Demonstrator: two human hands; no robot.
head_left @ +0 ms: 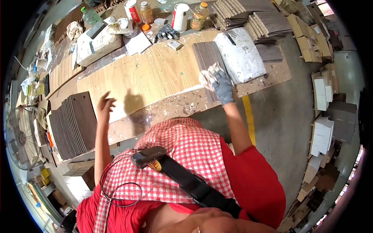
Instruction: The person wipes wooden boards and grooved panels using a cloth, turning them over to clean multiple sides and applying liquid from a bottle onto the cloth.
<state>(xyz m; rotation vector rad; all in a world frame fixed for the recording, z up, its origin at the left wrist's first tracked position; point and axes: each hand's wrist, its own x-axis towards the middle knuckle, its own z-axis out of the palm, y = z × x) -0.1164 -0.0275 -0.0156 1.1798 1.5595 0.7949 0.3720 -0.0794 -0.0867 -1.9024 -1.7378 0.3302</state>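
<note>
My right hand (223,88), in a grey glove, presses a crumpled whitish rag (208,79) onto a dark brown wood-grain board (208,52). That board lies across the right part of the worktable, against a white paint-spotted block (241,58). My left hand (105,105) is bare and raised over the near left part of the table, its fingers apart and nothing in them. Beside it stands a row of dark brown boards (83,120) packed on edge. A light wood-grain sheet (155,75) covers the table between my hands.
Jars (199,17), white-and-red cans (180,18) and a dark glove (168,32) stand or lie along the far side. Stacked panels (268,25) fill the far right. A white wrapped bundle (97,44) sits far left, a fan (23,136) at left. Cardboard boxes (307,40) line the right.
</note>
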